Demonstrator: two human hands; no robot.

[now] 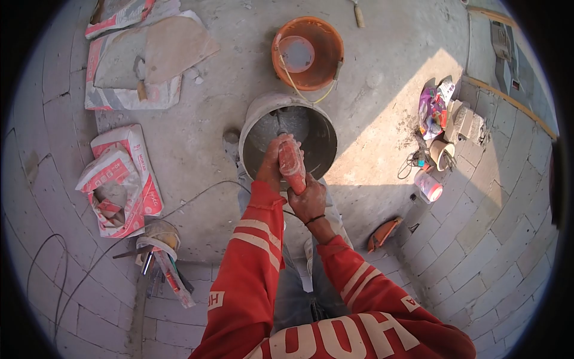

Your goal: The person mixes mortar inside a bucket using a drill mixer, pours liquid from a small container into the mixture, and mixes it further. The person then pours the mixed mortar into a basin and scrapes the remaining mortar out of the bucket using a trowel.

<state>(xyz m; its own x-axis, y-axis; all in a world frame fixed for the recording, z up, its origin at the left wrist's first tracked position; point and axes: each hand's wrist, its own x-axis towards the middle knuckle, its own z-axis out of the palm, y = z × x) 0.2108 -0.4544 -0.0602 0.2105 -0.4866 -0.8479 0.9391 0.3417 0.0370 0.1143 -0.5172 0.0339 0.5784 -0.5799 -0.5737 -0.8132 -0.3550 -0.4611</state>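
The red power mixer [292, 163] is gripped by closed fingers of the left hand [271, 161] at its front and right hand [309, 200] behind, presumably so its shaft [280, 122] is steadied inside the grey bucket [327, 146] at twelve o'clock, just short of the orange bucket [323, 64].

Red long-sleeved sweatshirt [439, 332], big cream block letters [391, 336] across the front, partly cut off by frame edge; sleeves [242, 281] each with two pale stripes [256, 244], small pale lettered patch [411, 303]. Thin dark band [314, 219], right wrist. Blue-grey trousers [329, 288].
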